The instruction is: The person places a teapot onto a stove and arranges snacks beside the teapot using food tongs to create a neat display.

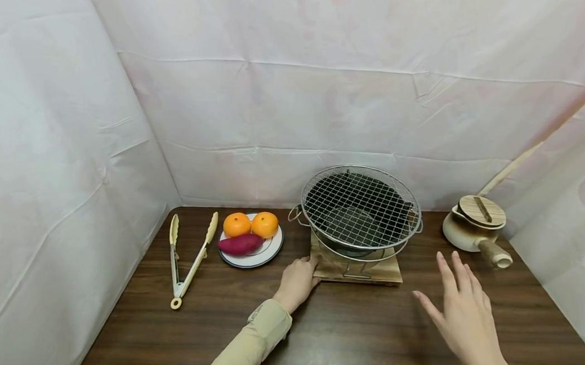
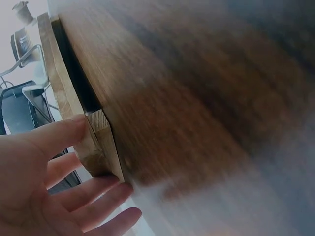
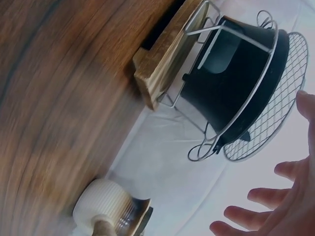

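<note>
My left hand (image 1: 297, 283) holds the front left corner of a square wooden board (image 1: 391, 271); in the left wrist view the thumb lies on the board (image 2: 69, 98) and the fingers reach round its corner. On this board stands a tabletop grill: a black bowl (image 3: 234, 73) in a wire stand (image 1: 357, 275), topped by a round wire mesh grate (image 1: 361, 209). My right hand (image 1: 465, 321) is held out with spread fingers right of the grill, touching nothing. Beyond its fingertips sits a cream and brown side-handled teapot (image 1: 460, 233) with a wooden lid (image 1: 472, 210).
Left of the grill, a white plate (image 1: 273, 250) with a dark rim bears two oranges (image 1: 265, 225) and a purple sweet potato (image 1: 240, 244). Spread tongs (image 1: 196, 266) lie farther left on the brown wooden table (image 1: 354, 331). Pale curtains (image 1: 277, 109) enclose the back and sides.
</note>
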{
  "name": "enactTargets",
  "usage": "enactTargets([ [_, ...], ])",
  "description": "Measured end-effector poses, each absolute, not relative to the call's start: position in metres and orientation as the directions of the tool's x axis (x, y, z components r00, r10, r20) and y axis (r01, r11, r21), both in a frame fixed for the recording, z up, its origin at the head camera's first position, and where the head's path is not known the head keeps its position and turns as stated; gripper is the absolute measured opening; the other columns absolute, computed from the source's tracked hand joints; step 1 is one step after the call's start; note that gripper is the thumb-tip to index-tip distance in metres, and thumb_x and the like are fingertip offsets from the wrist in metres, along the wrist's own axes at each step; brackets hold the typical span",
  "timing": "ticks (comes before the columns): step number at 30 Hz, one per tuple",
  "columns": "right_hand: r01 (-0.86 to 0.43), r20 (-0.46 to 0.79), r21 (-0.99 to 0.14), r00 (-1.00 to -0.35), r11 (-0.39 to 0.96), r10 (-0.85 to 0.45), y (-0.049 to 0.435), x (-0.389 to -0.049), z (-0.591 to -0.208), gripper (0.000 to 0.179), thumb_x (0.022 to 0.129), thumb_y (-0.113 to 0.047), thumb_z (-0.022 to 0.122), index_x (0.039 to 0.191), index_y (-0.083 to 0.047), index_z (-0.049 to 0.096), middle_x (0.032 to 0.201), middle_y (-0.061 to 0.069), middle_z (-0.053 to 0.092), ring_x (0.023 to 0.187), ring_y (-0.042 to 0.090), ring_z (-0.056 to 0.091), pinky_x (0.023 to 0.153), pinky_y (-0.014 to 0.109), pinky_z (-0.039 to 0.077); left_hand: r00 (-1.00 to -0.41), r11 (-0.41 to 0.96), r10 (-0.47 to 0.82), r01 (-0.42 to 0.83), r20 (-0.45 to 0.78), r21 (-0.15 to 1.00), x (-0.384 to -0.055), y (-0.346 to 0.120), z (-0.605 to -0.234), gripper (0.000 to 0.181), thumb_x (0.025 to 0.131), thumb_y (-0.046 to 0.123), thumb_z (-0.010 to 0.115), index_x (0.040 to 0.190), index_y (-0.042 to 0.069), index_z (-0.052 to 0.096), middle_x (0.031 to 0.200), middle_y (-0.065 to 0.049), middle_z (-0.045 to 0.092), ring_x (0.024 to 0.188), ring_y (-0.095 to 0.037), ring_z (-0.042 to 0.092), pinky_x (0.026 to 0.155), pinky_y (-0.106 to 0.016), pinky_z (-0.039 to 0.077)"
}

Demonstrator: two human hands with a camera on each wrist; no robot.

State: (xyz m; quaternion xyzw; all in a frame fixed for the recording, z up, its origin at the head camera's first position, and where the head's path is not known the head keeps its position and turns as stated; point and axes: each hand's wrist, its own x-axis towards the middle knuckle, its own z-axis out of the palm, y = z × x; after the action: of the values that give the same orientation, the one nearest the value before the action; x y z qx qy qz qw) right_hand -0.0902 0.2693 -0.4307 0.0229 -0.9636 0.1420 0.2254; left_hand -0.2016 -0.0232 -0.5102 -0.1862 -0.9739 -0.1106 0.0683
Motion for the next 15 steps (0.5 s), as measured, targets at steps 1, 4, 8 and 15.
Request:
enactTargets([
  [1, -0.104, 0.441, -0.264, -0.897, 0.959, 0.024, 0.271, -0.092, -0.431, 0.088, 0.085, -0.044, 0.069, 0.155, -0.018, 0.021, 0.155, 0.024, 0.027, 0.127, 0.054, 0.037, 0.087, 0.072, 0.033, -0.921, 0.904, 0.347, 0.379, 0.175, 0.198, -0.202, -0.023, -0.510, 0.046, 0.080, 0.030, 0.077, 0.123, 0.018, 0.064, 0.113, -0.011, 0.071, 0.092, -0.027, 0.069, 0.072, -0.038, 0.057],
  [4, -0.111, 0.464, -0.276, -0.885, 0.955, 0.031, 0.279, -0.098, -0.431, 0.087, 0.086, -0.042, 0.069, 0.154, -0.013, 0.023, 0.152, 0.028, 0.029, 0.120, 0.057, 0.039, 0.087, 0.071, 0.034, -0.922, 0.899, 0.348, 0.379, 0.171, 0.217, -0.203, -0.023, -0.509, 0.046, 0.080, 0.028, 0.078, 0.122, 0.017, 0.064, 0.113, -0.011, 0.071, 0.092, -0.027, 0.070, 0.072, -0.037, 0.057],
  [8, -0.128, 0.492, -0.290, -0.870, 0.948, 0.033, 0.290, -0.107, -0.434, 0.083, 0.087, -0.038, 0.069, 0.152, -0.006, 0.027, 0.146, 0.035, 0.033, 0.115, 0.060, 0.039, 0.093, 0.067, 0.032, -0.923, 0.897, 0.348, 0.378, 0.162, 0.230, -0.202, -0.023, -0.509, 0.046, 0.080, 0.027, 0.078, 0.122, 0.016, 0.064, 0.113, -0.012, 0.071, 0.093, -0.026, 0.071, 0.071, -0.036, 0.057],
  [15, -0.109, 0.543, -0.255, -0.838, 0.961, 0.049, 0.307, -0.118, -0.439, 0.079, 0.086, -0.037, 0.070, 0.147, -0.002, 0.035, 0.140, 0.035, 0.040, 0.115, 0.058, 0.040, 0.093, 0.069, 0.032, -0.920, 0.889, 0.348, 0.384, 0.177, 0.249, -0.202, -0.024, -0.510, 0.046, 0.080, 0.026, 0.078, 0.123, 0.016, 0.064, 0.113, -0.011, 0.071, 0.093, -0.026, 0.070, 0.072, -0.036, 0.057],
])
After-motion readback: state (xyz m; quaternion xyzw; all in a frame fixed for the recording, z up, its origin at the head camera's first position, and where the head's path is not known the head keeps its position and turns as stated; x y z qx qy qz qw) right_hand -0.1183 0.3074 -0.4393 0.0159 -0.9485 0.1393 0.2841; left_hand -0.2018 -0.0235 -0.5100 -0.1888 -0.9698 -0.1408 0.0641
